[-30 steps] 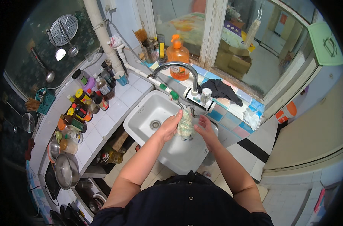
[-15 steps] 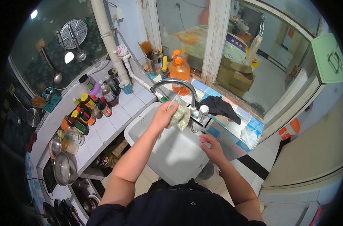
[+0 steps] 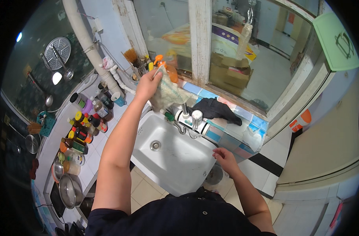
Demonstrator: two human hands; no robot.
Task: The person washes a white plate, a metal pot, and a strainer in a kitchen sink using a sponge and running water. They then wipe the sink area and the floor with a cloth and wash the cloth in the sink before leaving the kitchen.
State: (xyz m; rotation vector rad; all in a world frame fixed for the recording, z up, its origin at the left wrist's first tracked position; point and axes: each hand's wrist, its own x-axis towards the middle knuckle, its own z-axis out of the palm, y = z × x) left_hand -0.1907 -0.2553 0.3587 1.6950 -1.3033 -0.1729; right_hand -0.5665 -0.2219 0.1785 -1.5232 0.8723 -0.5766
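Note:
A pale, greenish-beige cloth [image 3: 167, 93] hangs spread from my left hand [image 3: 148, 84], whose fingers and thumb are pinched on its upper edge. It is raised above the far rim of the white sink [image 3: 171, 161] and hides most of the tap's spout. The tap's handle [image 3: 196, 115] shows to its right. Just behind the cloth stands an orange pump bottle [image 3: 171, 73], partly covered. My right hand [image 3: 226, 158] hovers by the sink's right edge, fingers loosely bent and somewhat apart, with nothing seen in them.
A black cloth [image 3: 215, 109] and a crumpled white piece [image 3: 252, 137] lie on the tiled ledge behind the sink. Several sauce bottles [image 3: 84, 133] crowd the left counter, with a metal strainer [image 3: 70, 191] nearer. A blue cup [image 3: 118, 98] stands close to the white pipe.
My left hand has lifted the cloth up and away from the sink, and the cloth now hangs more spread out. The right hand stays by the sink's right edge. The view has shifted.

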